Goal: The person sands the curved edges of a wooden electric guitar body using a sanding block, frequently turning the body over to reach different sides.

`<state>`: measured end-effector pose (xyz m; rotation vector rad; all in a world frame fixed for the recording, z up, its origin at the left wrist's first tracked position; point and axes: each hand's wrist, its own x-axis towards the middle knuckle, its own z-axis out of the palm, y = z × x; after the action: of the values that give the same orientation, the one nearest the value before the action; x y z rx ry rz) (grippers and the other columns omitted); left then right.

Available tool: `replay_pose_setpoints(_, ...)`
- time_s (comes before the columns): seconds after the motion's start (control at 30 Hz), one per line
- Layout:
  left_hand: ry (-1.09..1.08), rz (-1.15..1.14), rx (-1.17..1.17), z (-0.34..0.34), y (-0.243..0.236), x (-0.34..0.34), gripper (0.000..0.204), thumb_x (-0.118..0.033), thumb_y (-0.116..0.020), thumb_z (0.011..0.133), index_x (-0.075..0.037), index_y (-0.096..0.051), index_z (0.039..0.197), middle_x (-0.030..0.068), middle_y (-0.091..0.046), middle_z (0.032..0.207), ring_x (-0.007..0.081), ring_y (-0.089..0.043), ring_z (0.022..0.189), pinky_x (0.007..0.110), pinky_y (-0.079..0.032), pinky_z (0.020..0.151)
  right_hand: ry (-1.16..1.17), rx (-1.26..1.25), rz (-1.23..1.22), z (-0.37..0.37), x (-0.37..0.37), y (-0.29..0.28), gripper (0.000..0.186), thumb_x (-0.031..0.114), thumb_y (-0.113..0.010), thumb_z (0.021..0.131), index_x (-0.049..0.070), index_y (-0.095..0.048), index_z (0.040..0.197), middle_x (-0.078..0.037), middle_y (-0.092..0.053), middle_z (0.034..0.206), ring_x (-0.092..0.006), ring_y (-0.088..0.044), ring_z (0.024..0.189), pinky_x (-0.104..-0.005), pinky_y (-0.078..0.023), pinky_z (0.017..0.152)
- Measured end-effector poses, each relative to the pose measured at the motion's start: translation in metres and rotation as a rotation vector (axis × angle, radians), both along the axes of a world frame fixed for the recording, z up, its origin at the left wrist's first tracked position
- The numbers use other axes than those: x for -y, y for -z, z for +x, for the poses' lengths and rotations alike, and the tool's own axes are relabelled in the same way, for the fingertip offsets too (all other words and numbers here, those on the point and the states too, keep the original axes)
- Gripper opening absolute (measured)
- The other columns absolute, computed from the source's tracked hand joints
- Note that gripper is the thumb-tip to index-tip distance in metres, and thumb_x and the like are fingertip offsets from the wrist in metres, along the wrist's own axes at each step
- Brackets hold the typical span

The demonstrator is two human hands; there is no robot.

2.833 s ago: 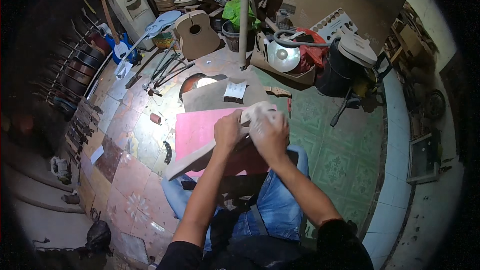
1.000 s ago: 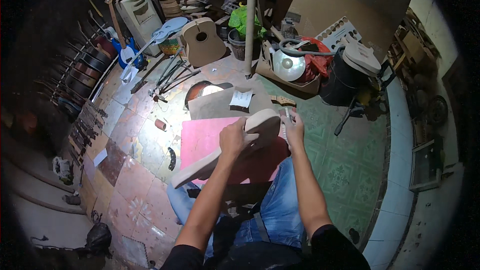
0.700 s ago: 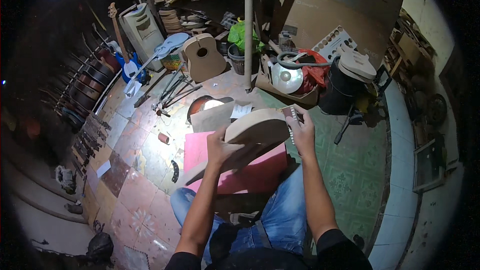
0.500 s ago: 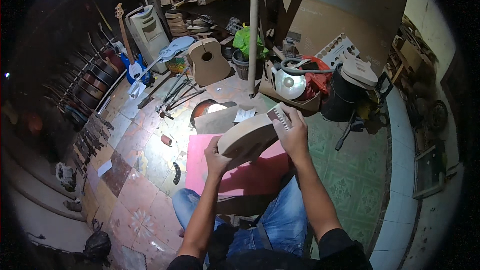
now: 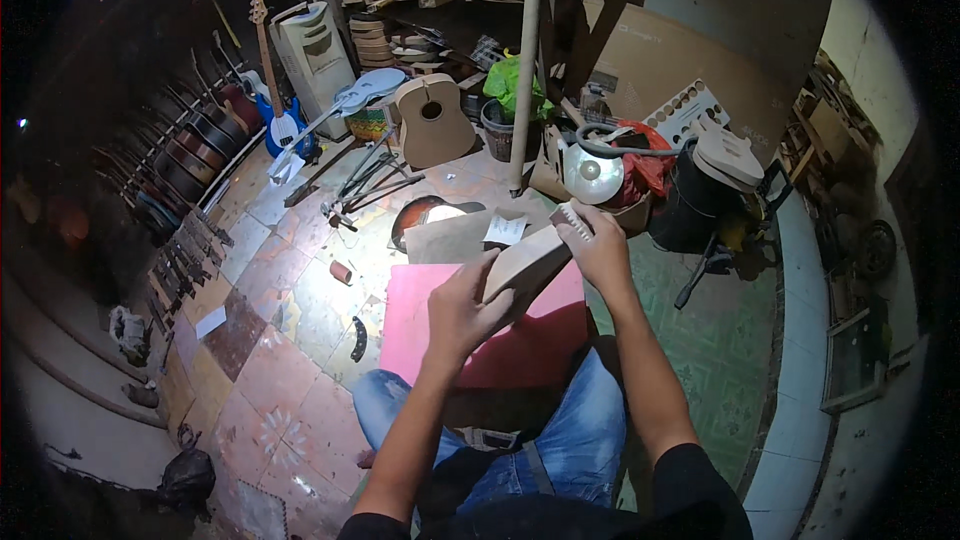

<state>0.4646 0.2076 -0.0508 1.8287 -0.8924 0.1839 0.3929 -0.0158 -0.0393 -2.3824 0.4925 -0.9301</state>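
Note:
My left hand [image 5: 460, 310] is wrapped round the near left end of a thick, pale wooden guitar body [image 5: 524, 266], which I hold tilted on edge above my lap. In my right hand [image 5: 603, 252] is a small sanding block [image 5: 570, 220], reddish-brown with a whitish ridged side. My fingers press it at the far right end of the wood; whether it touches the surface cannot be made out. Beneath them lies a flat pink board [image 5: 412, 305], with the wood's shadow across it. The body's underside is mostly hidden in shadow.
Beyond the pink board sit a brown board [image 5: 450, 238] with a paper slip [image 5: 505, 229] and a sunburst piece [image 5: 415, 215]. A pole [image 5: 527, 70] stands ahead. A black bin [image 5: 685, 205] bears a pale guitar body [image 5: 728, 154]. Guitars [image 5: 200, 145] line the left.
The wooden body has turned more edge-on, its broad face now less visible. My left hand has shifted up and right along it, and the right hand with the block slightly right. The view has shifted slightly.

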Motion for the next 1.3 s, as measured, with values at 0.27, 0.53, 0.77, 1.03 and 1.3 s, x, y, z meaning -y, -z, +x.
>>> replay_pose_setpoints(0.27,-0.081,-0.051,0.027,-0.018,0.002,0.008,0.047,-0.027,-0.082,0.074,-0.016,-0.072,0.118,0.0101,-0.075,0.091,0.0274,-0.074,0.077,0.038,-0.057,0.068,0.053,0.022,0.050,-0.015,-0.010,0.000,0.047,0.027,-0.076,0.086,0.005,-0.069,0.128,-0.022,-0.063,0.108,-0.0393,-0.063,0.100,-0.0476,-0.052,0.088)
replay_pose_setpoints(0.53,-0.150,-0.046,0.034,-0.021,0.005,0.009,0.046,-0.027,-0.085,0.073,-0.014,-0.073,0.115,0.0109,-0.076,0.092,0.0272,-0.075,0.078,0.036,-0.058,0.069,-0.085,0.102,-0.014,-0.035,-0.032,0.009,0.048,0.018,-0.077,0.083,0.002,-0.069,0.127,-0.022,-0.065,0.114,-0.0391,-0.064,0.109,-0.0452,-0.051,0.097)
replay_pose_setpoints(0.77,-0.135,0.037,0.002,-0.029,0.010,0.004,0.050,-0.025,-0.087,0.072,-0.012,-0.073,0.118,0.0109,-0.077,0.092,0.0236,-0.076,0.078,0.035,-0.059,0.070,-0.038,-0.111,-0.115,-0.045,-0.034,-0.005,0.051,0.030,-0.075,0.085,0.006,-0.068,0.130,-0.023,-0.067,0.121,-0.0412,-0.064,0.107,-0.0475,-0.050,0.099)
replay_pose_setpoints(1.03,-0.135,-0.050,0.072,-0.041,0.015,0.002,0.051,-0.023,-0.088,0.073,-0.009,-0.072,0.119,0.0120,-0.077,0.093,0.0253,-0.076,0.079,0.034,-0.059,0.070,-0.139,-0.144,-0.010,-0.059,-0.051,-0.020,0.054,0.028,-0.076,0.084,0.010,-0.066,0.134,-0.021,-0.064,0.119,-0.0398,-0.058,0.116,-0.0506,-0.046,0.104)
replay_pose_setpoints(1.3,-0.124,-0.070,0.071,-0.045,0.018,-0.006,0.051,-0.021,-0.088,0.073,-0.007,-0.072,0.118,0.0129,-0.077,0.095,0.0262,-0.076,0.081,0.034,-0.060,0.072,-0.101,-0.129,-0.151,-0.055,-0.047,-0.011,0.048,0.024,-0.076,0.082,0.006,-0.070,0.126,-0.022,-0.065,0.118,-0.0404,-0.063,0.109,-0.0482,-0.048,0.102)
